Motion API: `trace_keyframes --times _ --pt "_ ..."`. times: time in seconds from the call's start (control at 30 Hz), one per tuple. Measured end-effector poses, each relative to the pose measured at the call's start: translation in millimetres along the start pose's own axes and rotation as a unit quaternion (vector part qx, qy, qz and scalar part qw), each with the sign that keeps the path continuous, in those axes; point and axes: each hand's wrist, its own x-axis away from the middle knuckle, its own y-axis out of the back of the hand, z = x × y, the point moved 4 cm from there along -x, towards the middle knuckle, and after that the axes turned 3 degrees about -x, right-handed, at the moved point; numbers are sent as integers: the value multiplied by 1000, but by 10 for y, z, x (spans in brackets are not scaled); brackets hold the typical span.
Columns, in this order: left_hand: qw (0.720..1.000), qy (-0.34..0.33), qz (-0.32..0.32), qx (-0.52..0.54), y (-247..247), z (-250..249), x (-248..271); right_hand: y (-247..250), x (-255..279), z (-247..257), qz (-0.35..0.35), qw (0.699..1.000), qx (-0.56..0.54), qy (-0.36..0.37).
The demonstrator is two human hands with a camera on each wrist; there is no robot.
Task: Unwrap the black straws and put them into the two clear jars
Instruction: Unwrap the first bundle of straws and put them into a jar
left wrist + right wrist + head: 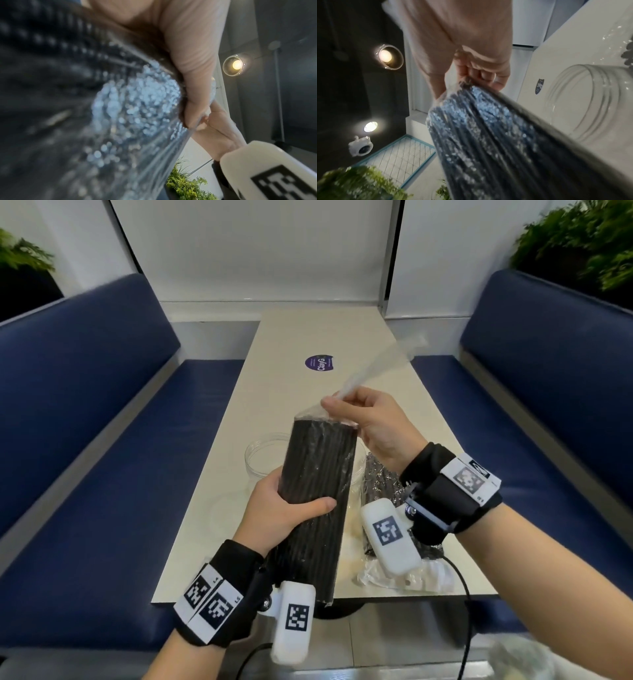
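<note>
Gripping the wrapped bundle of black straws at about mid-length, the left hand has its thumb laid across the near face and its fingers curled round the left side. The bundle is held above the table, tilted, with its upper end pointing away and its lower end reaching past the near table edge. The left wrist view shows the thumb pressed against the shiny film over the straws.

The right hand sits at the upper right corner of the bundle, its fingers closed together on the clear plastic wrapper. The gathered film runs up and away to the right from the pinch in a loose strip. The right wrist view confirms the fingers bunched on the film just above the straw ends.

One clear jar stands on the table behind the bundle, to the left, partly hidden by it; the right wrist view shows its open, threaded mouth. A second pack of straws lies on the table to the right, under the right wrist, with crumpled clear film at its near end. A purple round sticker sits on the far part of the table. Blue bench seats flank both sides.
</note>
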Motion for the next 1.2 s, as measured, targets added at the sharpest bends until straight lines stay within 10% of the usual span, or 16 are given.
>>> trace_keyframes --times 1.2 --pt "999 9 7 -31 -48 -8 86 98 15 81 -54 998 -28 2"
